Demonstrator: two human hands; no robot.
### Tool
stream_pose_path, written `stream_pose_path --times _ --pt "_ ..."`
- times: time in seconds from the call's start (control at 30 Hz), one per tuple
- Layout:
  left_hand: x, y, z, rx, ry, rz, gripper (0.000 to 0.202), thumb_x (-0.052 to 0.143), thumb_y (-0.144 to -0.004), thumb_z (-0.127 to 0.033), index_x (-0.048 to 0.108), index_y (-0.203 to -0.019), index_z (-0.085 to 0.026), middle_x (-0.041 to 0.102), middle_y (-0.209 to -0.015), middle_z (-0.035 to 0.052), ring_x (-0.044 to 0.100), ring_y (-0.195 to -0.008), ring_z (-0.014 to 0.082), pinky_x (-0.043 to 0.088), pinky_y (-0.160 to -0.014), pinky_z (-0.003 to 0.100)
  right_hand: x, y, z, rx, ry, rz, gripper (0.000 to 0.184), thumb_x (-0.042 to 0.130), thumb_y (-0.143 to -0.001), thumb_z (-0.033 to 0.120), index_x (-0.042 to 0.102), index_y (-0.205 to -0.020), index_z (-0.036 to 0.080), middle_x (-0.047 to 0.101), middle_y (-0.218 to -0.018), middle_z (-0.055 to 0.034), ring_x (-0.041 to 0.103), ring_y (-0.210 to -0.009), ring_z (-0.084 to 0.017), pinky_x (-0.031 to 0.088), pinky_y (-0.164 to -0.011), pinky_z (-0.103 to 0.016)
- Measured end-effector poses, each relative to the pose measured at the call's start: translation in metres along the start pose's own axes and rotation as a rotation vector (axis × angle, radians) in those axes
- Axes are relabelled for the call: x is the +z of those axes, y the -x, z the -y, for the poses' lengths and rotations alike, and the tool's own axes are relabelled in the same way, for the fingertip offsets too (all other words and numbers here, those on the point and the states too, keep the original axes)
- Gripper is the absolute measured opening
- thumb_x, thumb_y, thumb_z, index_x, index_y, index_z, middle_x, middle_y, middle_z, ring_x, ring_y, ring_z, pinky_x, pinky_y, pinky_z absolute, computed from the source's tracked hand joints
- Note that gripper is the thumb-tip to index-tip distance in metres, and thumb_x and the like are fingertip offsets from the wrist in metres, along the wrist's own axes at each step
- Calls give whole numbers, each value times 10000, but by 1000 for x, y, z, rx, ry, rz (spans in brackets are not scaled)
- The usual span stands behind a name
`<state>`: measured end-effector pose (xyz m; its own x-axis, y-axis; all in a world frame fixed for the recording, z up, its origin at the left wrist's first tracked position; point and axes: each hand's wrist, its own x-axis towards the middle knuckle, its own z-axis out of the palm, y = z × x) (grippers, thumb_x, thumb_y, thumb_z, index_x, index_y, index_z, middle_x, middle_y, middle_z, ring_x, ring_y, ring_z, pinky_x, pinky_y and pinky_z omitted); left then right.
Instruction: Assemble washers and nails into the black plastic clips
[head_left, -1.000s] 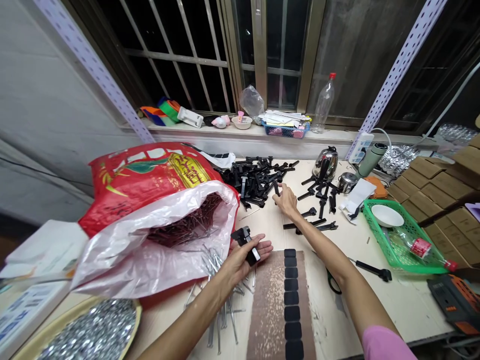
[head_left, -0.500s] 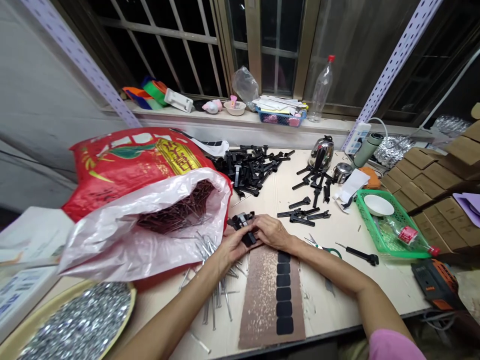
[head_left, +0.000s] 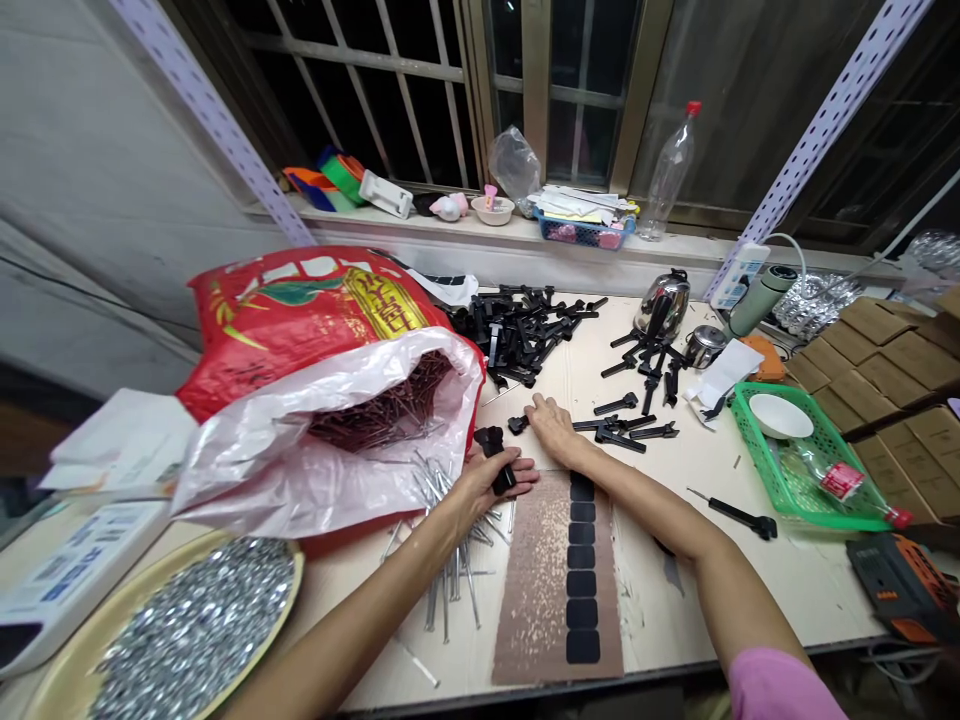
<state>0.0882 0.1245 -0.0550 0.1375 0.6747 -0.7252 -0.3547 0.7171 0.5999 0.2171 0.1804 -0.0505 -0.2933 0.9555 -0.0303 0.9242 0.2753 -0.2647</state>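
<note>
My left hand (head_left: 487,478), palm up with its thumb pressed over the top, holds several stubby black plastic parts (head_left: 501,474) bundled together. Just right of it, my right hand (head_left: 553,428) is low over the table with fingers curled around a black plastic part (head_left: 517,424); only that part's head sticks out on the left, the rest is covered. More long black parts (head_left: 616,404) lie beyond my right hand, and a dark heap of them (head_left: 517,335) sits behind both hands. Below the hands lies a brown board (head_left: 536,600) with a column of black square pads (head_left: 582,583).
On the left, a red sack (head_left: 300,320) full of nails gapes open beside loose long nails (head_left: 454,575). A yellow tray (head_left: 296,590) of shiny metal pieces is nearer. To the right are a green basket (head_left: 817,510), a screwdriver (head_left: 739,515), a power tool (head_left: 900,585) and cardboard boxes (head_left: 892,350).
My hands, together before, are now apart: the right has moved away from the left to the table. The left still holds black parts. The whole view has shifted a little to the right.
</note>
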Motion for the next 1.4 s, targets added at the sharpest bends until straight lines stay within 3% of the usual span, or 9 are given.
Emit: stream_pose_path --times 0.27,0.5,0.67,0.8,0.9,0.97,1.07,1.27,1.4 --pt "8 -3 4 301 121 26 86 622 -814 -103 603 -892 -136 695 -650 36 703 -626 175 566 -603 252 -12 34 4 -139 -100 100 237 466 -897 172 644 -1051 149 642 -972 -62 616 -833 -151 483 -758 -244" --pt "12 12 -12 159 172 49 197 506 -900 -147 587 -1078 -167 694 -682 54 668 -549 161 555 -522 280 -58 32 -69 167 179 104 437 405 -815 -20 641 -1145 140 646 -1118 -120 613 -1003 -192 456 -821 -253" --pt "19 20 -17 49 227 109 242 499 -888 -89 603 -1082 -189 662 -674 26 644 -544 138 584 -549 310 -67 28 -87 160 229 121 431 429 -813 -23 641 -1131 175 638 -1082 -114 600 -1012 -221 463 -820 -282" --pt "27 22 -8 -34 271 165 113 542 -862 -71 631 -886 -136 612 -619 4 611 -529 102 594 -578 291 -61 43 -67 138 165 -167 421 330 -902 48 526 -1263 138 568 -1142 -141 580 -994 -200 488 -796 -290" --pt "39 24 -1 -45 341 217 76 572 -855 -106 628 -805 -120 616 -628 15 616 -544 113 599 -587 311 -39 64 -39 -17 -57 -474 266 373 -921 128 612 -1033 100 601 -972 -111 587 -816 -156 508 -706 -262" --pt "45 25 1 -25 421 214 115 565 -855 -88 624 -760 -114 629 -639 15 616 -548 103 593 -588 276 -22 78 -21 -207 -182 -534 198 429 -911 161 625 -909 134 618 -900 -78 588 -821 -154 515 -723 -271" --pt "45 27 -3 18 431 141 160 592 -801 -6 613 -676 -104 652 -643 19 615 -547 92 566 -549 204 -15 89 -15 -385 -271 -412 153 501 -908 215 641 -868 169 657 -950 -56 592 -967 -166 498 -845 -309" --pt "27 37 -8 170 166 38 161 672 -678 60 624 -657 -92 626 -556 9 593 -500 115 583 -504 264 -57 55 -62 186 83 3 294 386 -967 190 611 -1150 146 631 -1138 -100 582 -1053 -185 453 -883 -293" --pt "27 43 -5 234 122 7 185 699 -631 68 622 -658 -98 612 -554 -2 576 -477 113 565 -444 249 -56 25 -77 248 165 110 277 452 -888 85 645 -1085 109 633 -1113 -147 593 -1031 -230 456 -840 -291"
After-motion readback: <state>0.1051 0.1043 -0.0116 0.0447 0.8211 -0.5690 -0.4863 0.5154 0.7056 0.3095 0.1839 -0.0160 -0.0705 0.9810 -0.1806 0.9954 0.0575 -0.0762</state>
